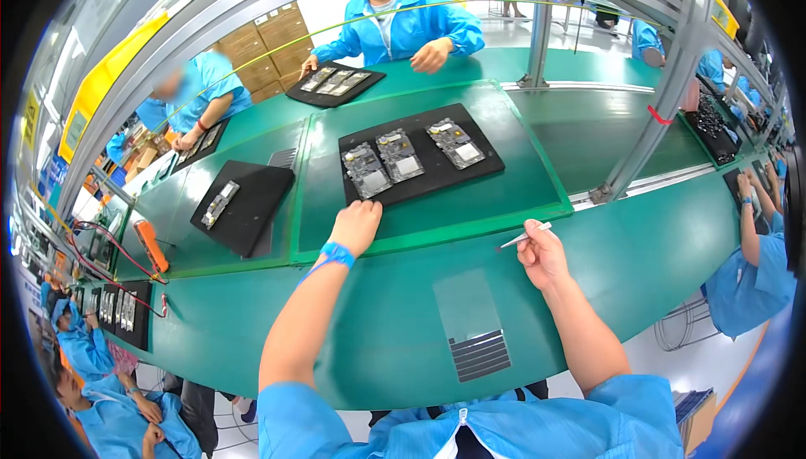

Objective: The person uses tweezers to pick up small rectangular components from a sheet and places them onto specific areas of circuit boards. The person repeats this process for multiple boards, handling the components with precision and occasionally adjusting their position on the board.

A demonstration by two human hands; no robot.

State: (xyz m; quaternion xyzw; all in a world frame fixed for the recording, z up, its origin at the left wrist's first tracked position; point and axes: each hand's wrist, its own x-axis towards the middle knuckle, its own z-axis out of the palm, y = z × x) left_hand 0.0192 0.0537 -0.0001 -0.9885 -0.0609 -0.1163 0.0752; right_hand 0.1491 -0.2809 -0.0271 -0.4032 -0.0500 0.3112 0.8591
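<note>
My left hand (357, 225), with a blue wrist strap, has its fingers curled on the near edge of a black tray (445, 178). Three circuit boards lie on that tray: two side by side at the left, a third circuit board (454, 143) apart at the right. My right hand (543, 256) is closed on metal tweezers (512, 241), their tip pointing left above the green worktop. Nothing shows between the tips. Nearer to me lies a clear sheet (466, 301) with several black strips (480, 356) at its near end.
Left of the tray, a black mat (252, 205) carries one narrow board. An orange handheld device (151, 246) with red and black wires stands farther left. Across the bench, a person in blue (395, 26) is at another loaded tray (336, 99). A metal post (653, 115) rises at right.
</note>
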